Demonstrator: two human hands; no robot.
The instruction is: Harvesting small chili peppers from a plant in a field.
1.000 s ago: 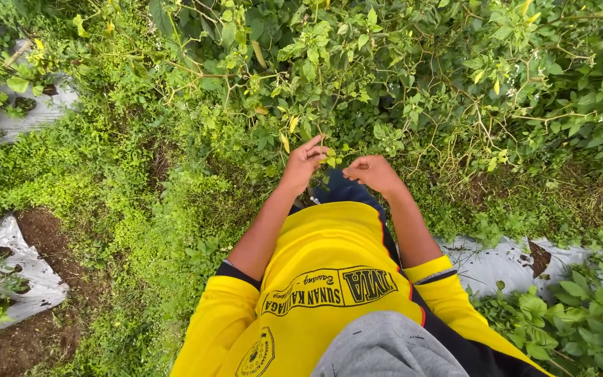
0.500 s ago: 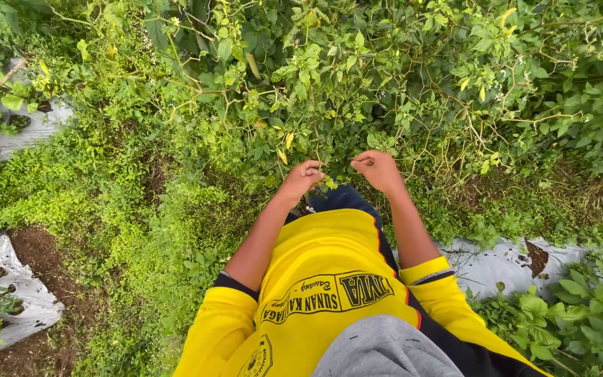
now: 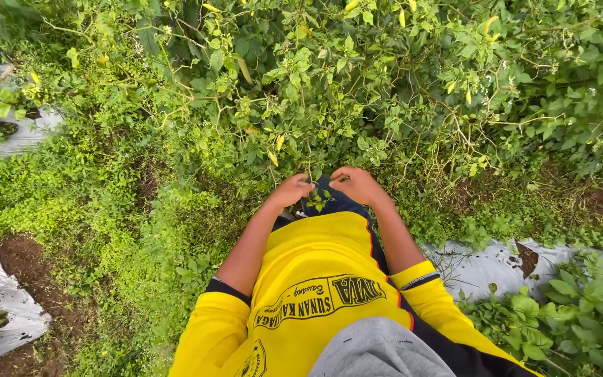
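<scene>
Both hands sit close together at the foot of a leafy pepper bush. Left hand [image 3: 293, 190] is curled, fingertips bunched around a thin green sprig [image 3: 317, 201] with small leaves; right hand [image 3: 357, 184] is likewise curled, thumb and fingers pinched together just beside the left, at the same sprig. Whether either hand holds a fruit cannot be told, as the palms face away from the camera.

Sprig: short, pale green, with a few small leaves, lying between the two hands and over a dark blue fabric opening [image 3: 334, 201] directly below them.

Markings: the yellow shirt [image 3: 315, 279] carries a curved black banner-shaped print across its middle and a round black emblem lower left; black cuffs edge the short sleeves. A grey cloth [image 3: 378, 349] lies at the bottom edge of view.

Surroundings: the pepper bush [image 3: 357, 77] fills the upper frame, dense with green leaves and tangled stems. Slender yellow peppers [image 3: 273, 158] hang near the hands, with others higher up among the leaves. Low green weeds [image 3: 106, 209] cover the ground on the left. Silver plastic mulch sheets [image 3: 483, 269] show at right, behind the right forearm, and again at the left edge and lower left, beside a patch of bare brown soil [image 3: 33, 269]. Branches and foliage crowd directly in front of the hands.
</scene>
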